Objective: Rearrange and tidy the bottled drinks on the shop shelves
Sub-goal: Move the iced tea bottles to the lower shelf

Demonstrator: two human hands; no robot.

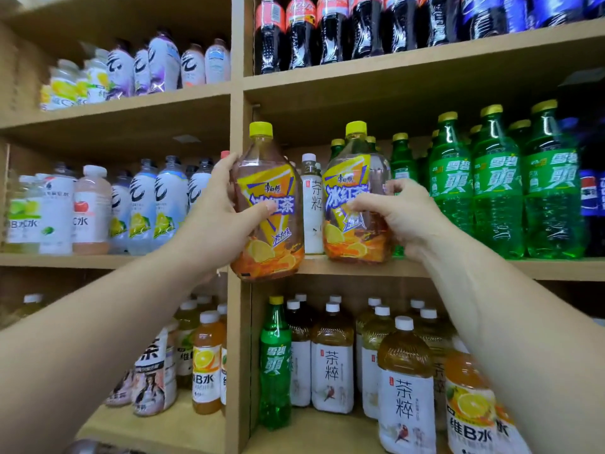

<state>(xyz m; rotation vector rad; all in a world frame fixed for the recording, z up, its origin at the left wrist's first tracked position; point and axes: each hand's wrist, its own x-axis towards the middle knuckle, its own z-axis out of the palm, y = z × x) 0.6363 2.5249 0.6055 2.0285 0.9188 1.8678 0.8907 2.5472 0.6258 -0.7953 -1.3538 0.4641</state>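
The left hand (226, 211) was curled round the side of a yellow-capped tea bottle (268, 204), thumb across the front of its label and fingers behind, holding it upright in front of the wooden divider (237, 103), with its base hanging lower than the front edge of the shelf (556, 267). The right hand (402, 211) gripped a second tea bottle (355, 198) of the same kind from its right side, thumb on the label; that one sat at the shelf's front edge, though whether its base rested fully on the board could not be told. Between the two hands, further back on the shelf, stood a slim white-labelled bottle (312, 204), partly hidden by both tea bottles. Just right of the right hand, crowding its knuckles, was a dense block of green soda bottles (497, 181), and beyond them dark blue-labelled bottles (589, 198). To the left of the left hand, past the divider, pale water bottles (144, 204) filled the neighbouring bay. Above the hands a row of dark cola bottles (327, 27) lined the next shelf up. Below the wrists stood brown tea bottles with white caps (332, 355) and one lone green bottle (275, 362) at their left end.
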